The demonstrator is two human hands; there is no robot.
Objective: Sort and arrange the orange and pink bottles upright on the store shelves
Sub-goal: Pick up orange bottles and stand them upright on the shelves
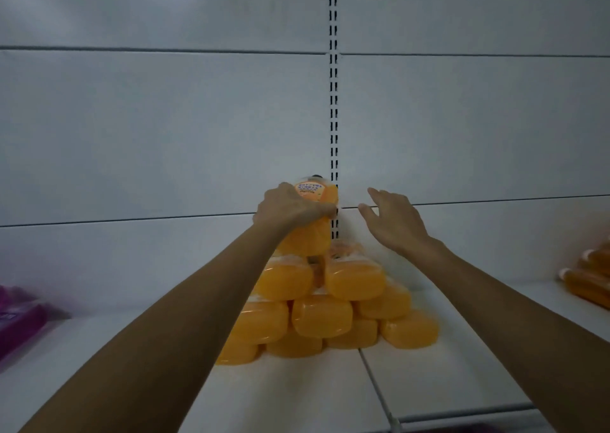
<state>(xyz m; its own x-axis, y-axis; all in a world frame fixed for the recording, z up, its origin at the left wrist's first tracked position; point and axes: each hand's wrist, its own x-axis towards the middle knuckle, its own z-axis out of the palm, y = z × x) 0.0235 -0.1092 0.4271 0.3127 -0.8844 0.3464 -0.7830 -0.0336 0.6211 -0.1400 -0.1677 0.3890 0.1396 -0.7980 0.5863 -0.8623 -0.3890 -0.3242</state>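
Orange bottle [312, 239] atop pile [321, 315]: left hand [293, 209] wrapped round its body, right hand [394, 223] spread, empty. Probably liquid-heavy, slick; grip mid-body, support base.

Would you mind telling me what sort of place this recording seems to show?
Most likely a shop aisle: white metal shelves hung on a slotted upright, a stack of identical orange bottles, and pink goods at the far left.

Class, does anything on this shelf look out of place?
Yes: the stacked orange bottles lie on their sides in a pyramid, not upright. The bottles at far right lie flat too.
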